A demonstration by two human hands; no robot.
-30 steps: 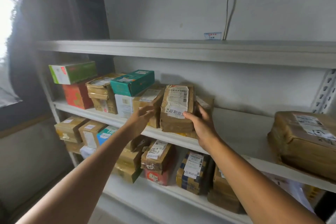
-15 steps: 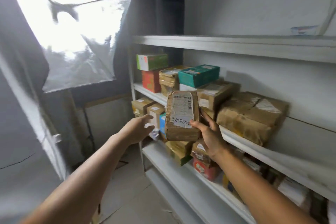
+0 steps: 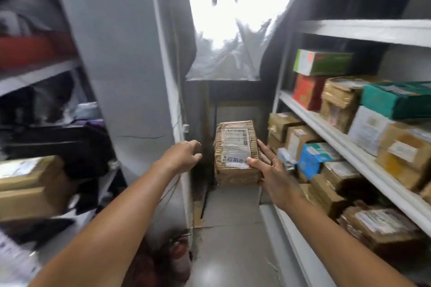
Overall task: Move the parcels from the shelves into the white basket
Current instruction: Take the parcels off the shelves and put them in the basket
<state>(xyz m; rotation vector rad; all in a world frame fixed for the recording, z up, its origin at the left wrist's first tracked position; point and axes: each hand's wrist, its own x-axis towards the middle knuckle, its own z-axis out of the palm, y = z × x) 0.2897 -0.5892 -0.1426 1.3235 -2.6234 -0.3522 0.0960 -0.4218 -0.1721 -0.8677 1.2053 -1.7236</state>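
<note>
My right hand (image 3: 271,171) grips a brown taped parcel (image 3: 235,147) with a white shipping label, held upright in mid-air over the aisle floor, thumb across its front lower corner. My left hand (image 3: 183,157) hovers just left of the parcel with loosely curled fingers, holding nothing and not touching it. The white shelves (image 3: 331,137) on the right carry several more parcels: brown boxes, a teal box (image 3: 396,100), a green box (image 3: 324,62), a red box (image 3: 306,91) and a blue box (image 3: 313,157). No white basket is in view.
A narrow aisle with a grey floor (image 3: 229,228) runs ahead to a plastic-covered window (image 3: 233,18). A grey wall panel (image 3: 130,65) stands left of centre. Another shelf on the left holds brown boxes (image 3: 30,184) and dark clutter. A reddish object (image 3: 172,254) lies on the floor.
My view has swung left, away from the shelves toward the aisle. My right hand has carried the parcel off the shelf and out over the floor; my left hand has stayed beside it.
</note>
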